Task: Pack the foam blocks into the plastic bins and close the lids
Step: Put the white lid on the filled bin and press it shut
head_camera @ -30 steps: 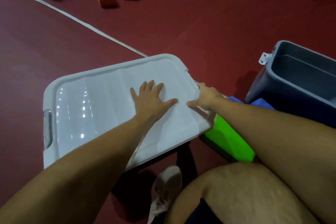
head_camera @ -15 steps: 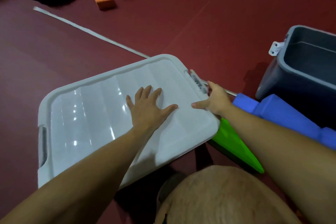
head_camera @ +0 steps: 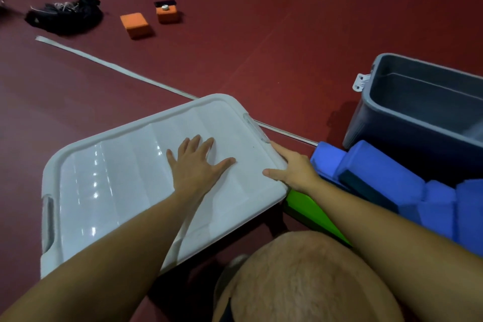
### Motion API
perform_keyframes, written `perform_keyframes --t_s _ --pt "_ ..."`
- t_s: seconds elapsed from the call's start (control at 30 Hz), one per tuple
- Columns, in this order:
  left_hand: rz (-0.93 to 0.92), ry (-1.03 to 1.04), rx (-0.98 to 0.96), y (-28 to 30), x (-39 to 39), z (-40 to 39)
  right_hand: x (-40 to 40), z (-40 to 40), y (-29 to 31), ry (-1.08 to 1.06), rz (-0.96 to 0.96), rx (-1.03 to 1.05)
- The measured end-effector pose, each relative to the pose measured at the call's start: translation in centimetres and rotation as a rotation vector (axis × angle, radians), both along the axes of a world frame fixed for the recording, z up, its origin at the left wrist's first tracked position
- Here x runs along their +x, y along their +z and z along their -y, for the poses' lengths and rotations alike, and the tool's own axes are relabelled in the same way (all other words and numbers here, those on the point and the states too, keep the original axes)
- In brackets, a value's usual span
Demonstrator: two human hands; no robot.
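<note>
1. The left hand (head_camera: 194, 163) lies flat on the white bin lid (head_camera: 125, 185), palm down, fingers spread and straight, grasping nothing.
2. The right hand (head_camera: 292, 168) rests at the lid's right edge, thumb stretched out on top and index finger straight along the rim near the latch (head_camera: 254, 129); whether the other fingers curl under the edge is hidden, so I cannot tell its grip.
3. The lid covers its bin on the red floor (head_camera: 235, 55).
4. Blue foam blocks (head_camera: 386, 178) and a green foam wedge (head_camera: 311, 210) lie just right of it.
5. An open grey bin (head_camera: 423, 112) stands behind the blue blocks.
6. 2 orange foam blocks (head_camera: 136, 25) sit well apart, beside black shoes (head_camera: 65, 14).
</note>
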State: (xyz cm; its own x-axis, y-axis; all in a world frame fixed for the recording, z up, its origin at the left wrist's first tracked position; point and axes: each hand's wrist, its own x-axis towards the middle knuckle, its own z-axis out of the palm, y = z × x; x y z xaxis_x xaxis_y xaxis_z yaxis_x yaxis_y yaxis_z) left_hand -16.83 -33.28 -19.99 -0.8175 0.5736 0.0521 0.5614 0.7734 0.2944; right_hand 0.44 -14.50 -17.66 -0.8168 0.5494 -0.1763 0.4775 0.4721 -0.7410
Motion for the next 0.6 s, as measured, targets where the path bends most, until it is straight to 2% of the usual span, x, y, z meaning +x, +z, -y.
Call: perform_keyframes --t_s 0.13,0.2,0.3,0.6 --pt "-0.008 -0.006 0.001 -0.2 -0.1 0.1 1.3 0.1 -0.1 -0.056 0.036 -0.061" --pt "-0.007 -0.005 0.009 -0.4 -0.3 0.2 1.6 -0.3 0.3 -0.007 0.109 -0.114" --pt "-0.002 -0.003 0.018 -0.5 -0.6 0.2 1.6 -1.0 0.6 0.094 0.179 -0.071" --pt "-0.013 0.075 0.012 0.4 -4.5 2.9 -4.9 -0.1 1.0 0.17 0.134 -0.017"
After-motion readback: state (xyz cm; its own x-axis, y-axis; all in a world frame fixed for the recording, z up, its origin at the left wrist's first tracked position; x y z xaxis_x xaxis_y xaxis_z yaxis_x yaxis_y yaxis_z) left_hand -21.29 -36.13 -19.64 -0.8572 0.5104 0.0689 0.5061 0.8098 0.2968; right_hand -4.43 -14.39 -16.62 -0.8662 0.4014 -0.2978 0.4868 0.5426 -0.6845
